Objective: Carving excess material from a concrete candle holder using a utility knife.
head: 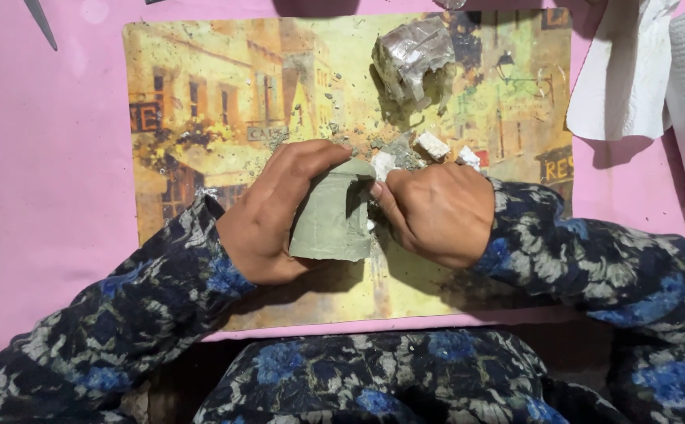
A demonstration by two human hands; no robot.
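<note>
My left hand (268, 216) grips a grey-green block of clay (333, 220) from its left side, thumb over the top edge. My right hand (441, 212) is closed against the block's right edge, fingertips pinching or pressing at it. Both hands are above a picture placemat (201, 102) showing a yellow street scene. Grey crumbs and a few small white chunks (434, 145) lie on the mat just beyond the hands. A larger lump wrapped in crinkled clear plastic (413, 56) sits further back on the mat.
The mat lies on a pink table surface (44, 196). White paper towel (649, 71) hangs at the top right. A thin metal blade tip (42, 22) shows at the top left. My dark floral sleeves and lap fill the bottom.
</note>
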